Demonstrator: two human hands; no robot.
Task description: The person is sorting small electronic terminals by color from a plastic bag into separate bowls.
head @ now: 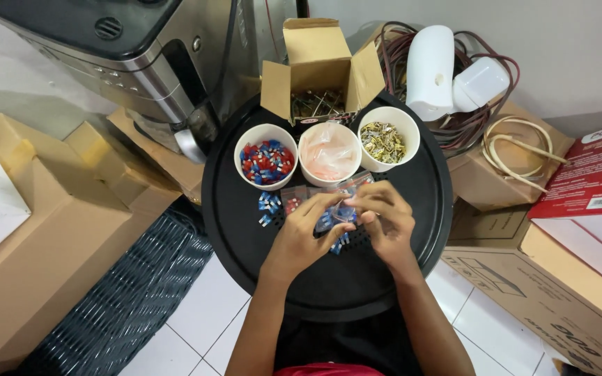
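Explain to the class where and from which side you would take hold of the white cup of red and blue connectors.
Probably grip the white cup of red and blue connectors by its outer wall, coming from its open left side: it stands upright and full, and the middle cup crowds its right.

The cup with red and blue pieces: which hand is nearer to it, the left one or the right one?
Left. The left hand lies just below the cup with red and blue pieces, slightly to its right. The right hand is farther right, below the cup of metal pieces.

Small bag (343, 212) (contents hidden) behind fingers (367, 205)
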